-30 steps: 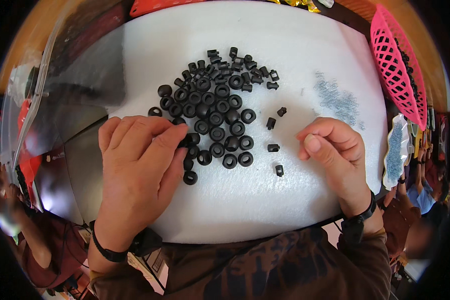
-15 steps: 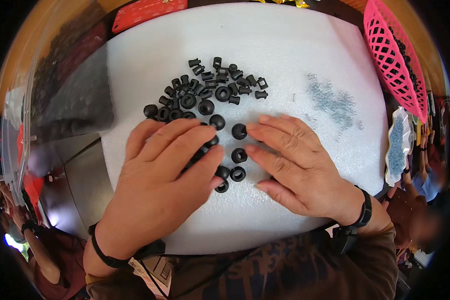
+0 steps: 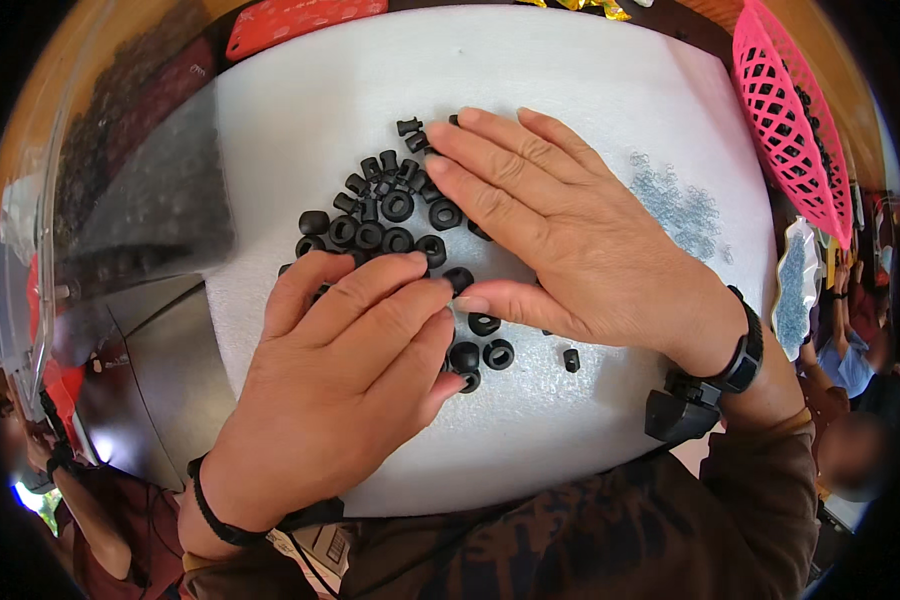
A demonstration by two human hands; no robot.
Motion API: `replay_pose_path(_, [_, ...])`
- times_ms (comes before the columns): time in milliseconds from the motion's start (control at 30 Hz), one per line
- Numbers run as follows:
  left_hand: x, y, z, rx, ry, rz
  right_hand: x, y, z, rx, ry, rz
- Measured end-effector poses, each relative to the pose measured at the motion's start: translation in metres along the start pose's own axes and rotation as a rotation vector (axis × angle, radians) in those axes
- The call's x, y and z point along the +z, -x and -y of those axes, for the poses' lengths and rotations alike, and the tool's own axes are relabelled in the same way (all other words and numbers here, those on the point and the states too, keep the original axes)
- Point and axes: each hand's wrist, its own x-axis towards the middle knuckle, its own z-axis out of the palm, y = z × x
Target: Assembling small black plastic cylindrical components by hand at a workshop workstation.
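Loose black plastic pieces lie on a white foam sheet. Round, hollow bead-like ones gather around my hands, and small spool-shaped ones lie beyond them. My left hand rests palm down over the near-left beads, fingers extended and hiding some. Stretched flat over the right side of the pile is my right hand, thumb apart and close to a bead. Both hands appear to hold nothing. One small black piece sits alone below my right palm. What lies under the palms is hidden.
Fine metal springs are heaped at the right of the sheet. A pink lattice basket with black pieces and a white scalloped dish stand past its right edge. Left is a clear plastic bag of dark pieces; a red case lies at the back.
My right hand has moved up and left from beside the beads onto the spool-shaped pieces. My left hand stays nearly in place. A lone black piece now shows below the right palm.
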Motion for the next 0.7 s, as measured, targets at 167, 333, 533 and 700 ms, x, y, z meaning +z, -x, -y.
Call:
replay_pose_path(167, [-0.011,0.007,0.008,-0.023,-0.001,-0.004,-0.006,0.006,-0.002,0.018,0.059,0.090])
replay_pose_path(333, [-0.013,-0.006,0.016,0.000,-0.082,-0.037,-0.009,0.021,-0.007,0.034,0.024,0.070])
replay_pose_path(533, [-0.015,-0.031,0.015,-0.030,-0.155,-0.080,-0.019,0.035,-0.005,0.015,-0.169,-0.055])
replay_pose_path(700, [0.000,-0.057,0.015,-0.009,-0.144,-0.109,-0.030,0.061,0.012,0.258,-0.541,-0.238])
